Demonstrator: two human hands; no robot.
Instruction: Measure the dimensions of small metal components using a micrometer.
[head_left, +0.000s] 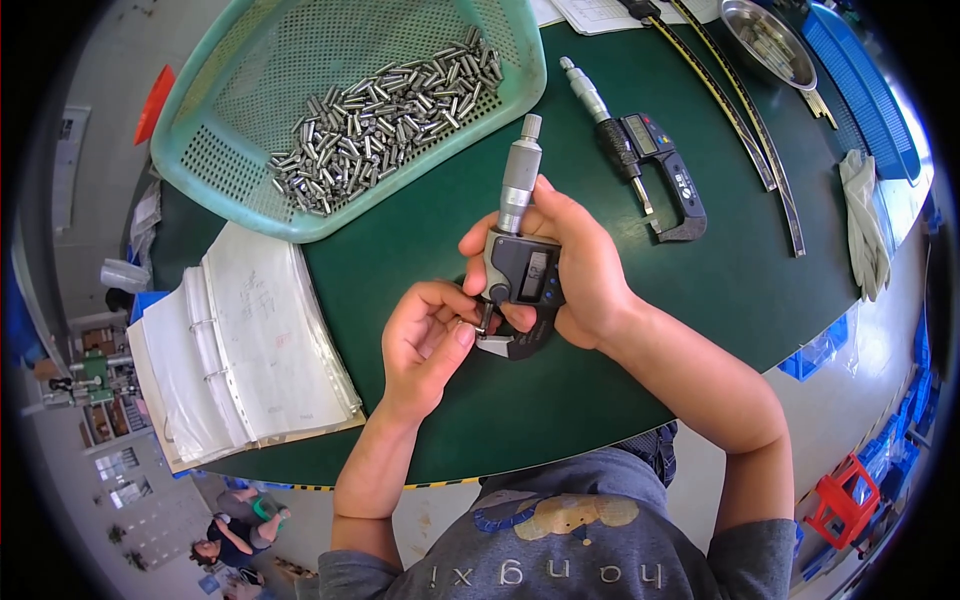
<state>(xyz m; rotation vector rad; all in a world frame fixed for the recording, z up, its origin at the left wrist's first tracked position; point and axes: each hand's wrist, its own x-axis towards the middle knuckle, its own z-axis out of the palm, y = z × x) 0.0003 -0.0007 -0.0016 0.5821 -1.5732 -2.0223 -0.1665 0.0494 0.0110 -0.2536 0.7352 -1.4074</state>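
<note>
My right hand [592,262] is closed around a digital micrometer [512,262] with a grey and black body. Its silver thimble points away from me, and its frame curves toward me. My left hand [425,345] is pinched at the gap between the jaws, holding a small metal pin [486,318] there, mostly hidden by the fingers. Beyond both hands, a pale green plastic basket [235,212] contains a heap of similar short metal pins [385,130].
A second digital micrometer [640,140] lies right of my hands. An open ring binder [265,340] is at left. Farther right are two black-and-yellow strips [745,110], a metal bowl [735,12], a blue basket [865,90] and a glove [866,225]. Another person [235,540] appears lower left.
</note>
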